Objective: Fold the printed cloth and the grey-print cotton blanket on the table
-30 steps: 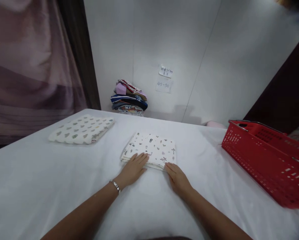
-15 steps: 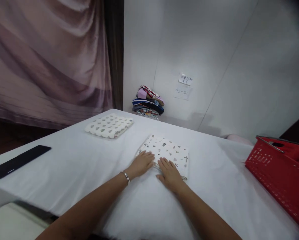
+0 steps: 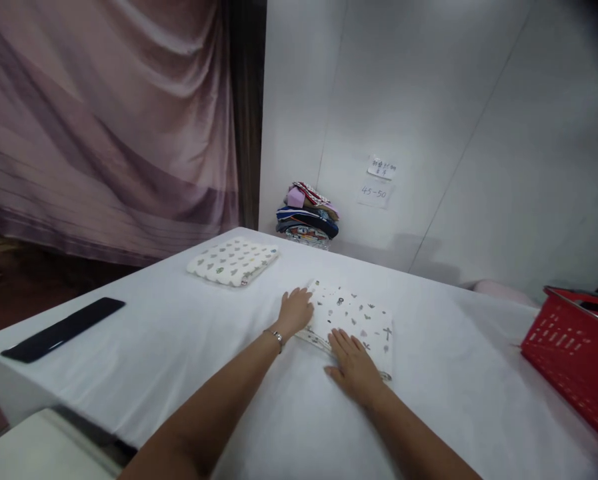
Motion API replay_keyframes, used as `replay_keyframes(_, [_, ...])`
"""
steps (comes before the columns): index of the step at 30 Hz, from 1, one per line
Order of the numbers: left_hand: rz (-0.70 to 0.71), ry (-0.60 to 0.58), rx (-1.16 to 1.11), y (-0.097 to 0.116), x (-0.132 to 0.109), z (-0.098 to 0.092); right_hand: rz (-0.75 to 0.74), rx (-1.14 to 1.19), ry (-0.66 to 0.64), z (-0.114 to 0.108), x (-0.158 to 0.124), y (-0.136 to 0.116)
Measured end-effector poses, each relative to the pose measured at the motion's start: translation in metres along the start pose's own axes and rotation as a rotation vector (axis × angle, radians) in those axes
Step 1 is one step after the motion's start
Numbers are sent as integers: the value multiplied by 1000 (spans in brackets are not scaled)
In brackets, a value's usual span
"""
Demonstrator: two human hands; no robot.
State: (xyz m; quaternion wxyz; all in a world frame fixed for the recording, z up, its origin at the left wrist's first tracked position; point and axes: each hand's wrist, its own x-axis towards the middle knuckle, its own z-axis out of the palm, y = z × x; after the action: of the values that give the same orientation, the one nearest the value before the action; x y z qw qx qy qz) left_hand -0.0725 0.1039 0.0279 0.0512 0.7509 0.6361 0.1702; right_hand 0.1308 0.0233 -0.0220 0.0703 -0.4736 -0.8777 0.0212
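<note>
A folded white cloth [image 3: 351, 313] with small grey printed motifs lies flat on the white-covered table [image 3: 189, 333]. My left hand [image 3: 296, 311], with a silver bracelet at the wrist, rests on the cloth's left edge, fingers stretched forward. On its near edge lies my right hand [image 3: 355, 367], palm down with the fingers out flat and the thumb apart. Neither hand grips the fabric. Farther back to the left sits a second folded white cloth [image 3: 233, 260], printed with grey shapes; no hand touches it.
A red plastic basket [image 3: 573, 353] stands at the right. A long black flat object [image 3: 63, 330] lies near the table's left edge. Behind the table rises a stack of folded clothes [image 3: 307, 217] by the wall. At lower left is a pale flat surface [image 3: 43, 447].
My left hand has slid forward along the cloth's left edge. My right hand stays on the near edge. The whole view has shifted slightly, moving everything right and down.
</note>
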Motion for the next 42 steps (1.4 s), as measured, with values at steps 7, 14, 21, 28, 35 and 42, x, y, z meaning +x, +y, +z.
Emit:
replay_keyframes(7, [29, -122, 53, -6, 13, 31, 17, 208, -83, -18, 1, 4])
replay_keyframes(14, [58, -68, 79, -11, 14, 37, 180, 321, -31, -60, 73, 27])
replay_keyframes(21, [73, -43, 66, -14, 13, 41, 357, 61, 19, -24, 126, 59])
replay_keyframes(28, [53, -44, 40, -15, 13, 43, 370, 84, -98, -9, 129, 82])
replay_keyframes(35, [58, -44, 54, -13, 11, 43, 525, 68, -112, -40, 99, 145])
replay_keyframes(42, [90, -94, 19, -20, 17, 42, 559, 73, -191, -46, 68, 163])
